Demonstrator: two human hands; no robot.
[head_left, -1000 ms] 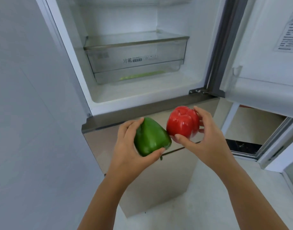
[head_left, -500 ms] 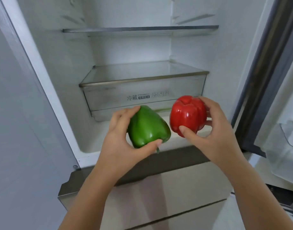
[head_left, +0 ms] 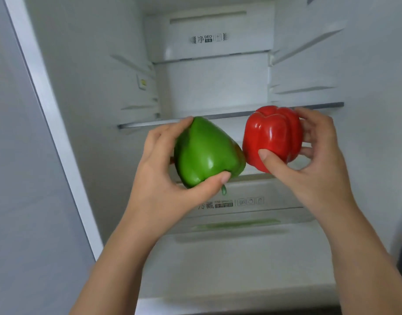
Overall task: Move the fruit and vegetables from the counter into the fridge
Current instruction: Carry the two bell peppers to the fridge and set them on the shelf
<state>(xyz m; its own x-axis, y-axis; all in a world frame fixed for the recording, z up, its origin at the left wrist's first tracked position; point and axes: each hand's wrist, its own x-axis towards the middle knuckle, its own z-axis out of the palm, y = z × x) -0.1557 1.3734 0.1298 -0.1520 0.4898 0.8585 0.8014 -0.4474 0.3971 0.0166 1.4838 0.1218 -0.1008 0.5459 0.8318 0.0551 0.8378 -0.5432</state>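
Observation:
My left hand (head_left: pixel 163 178) grips a green bell pepper (head_left: pixel 207 153), its stem pointing down. Right beside it, my right hand (head_left: pixel 318 164) holds a red bell pepper (head_left: pixel 272 137); the two peppers nearly touch. Both are held up in front of the open fridge (head_left: pixel 218 83), at the level of the glass shelf (head_left: pixel 236 114) and above the clear crisper drawer (head_left: pixel 241 214).
The fridge's white interior has shelf rails on both side walls and a vent panel at the back. Something green shows faintly through the crisper drawer front. The fridge's silver left edge (head_left: pixel 50 105) meets a grey wall (head_left: pixel 18 178).
Both hands rose with the peppers from in front of the lower drawer to shelf height, and my view tilted up and closer into the fridge.

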